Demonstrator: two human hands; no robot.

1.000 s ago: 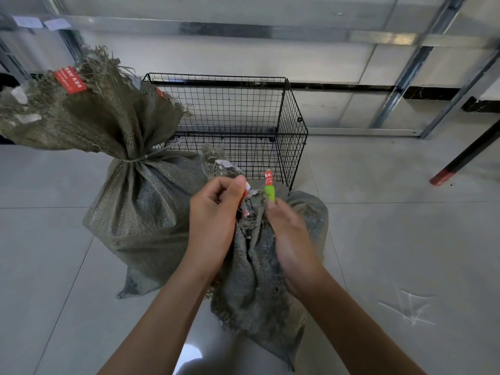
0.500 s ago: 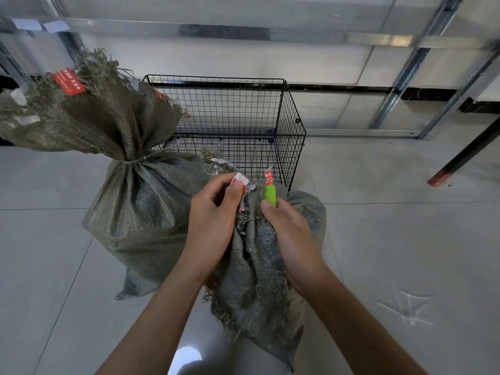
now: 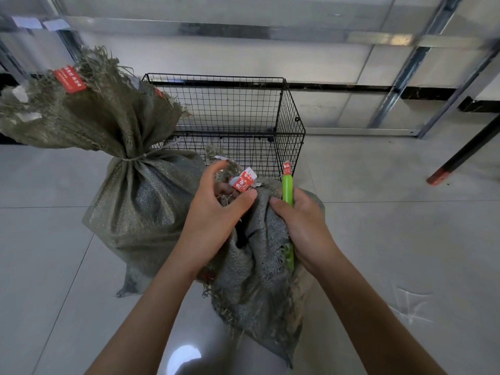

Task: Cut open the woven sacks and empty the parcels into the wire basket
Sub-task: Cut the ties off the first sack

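Opening step: near sack [image 3: 257, 266] on floor just before wire basket [image 3: 216, 77], left hand [image 3: 213, 217] curled round its bunched neck, right hand [image 3: 305, 226] gripping green cutter [image 3: 287, 188] plus cloth; next likely needs blade at neck.

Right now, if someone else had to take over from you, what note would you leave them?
Left hand grips the bunched top of the near sack. Right hand holds the green cutter, tip up, against the same sack.
The tied sack stands to the left, in front of the wire basket, with string round its neck.
Done: nothing emptied; no parcels show in the basket.
Left: cut open both sacks and tip the parcels in.
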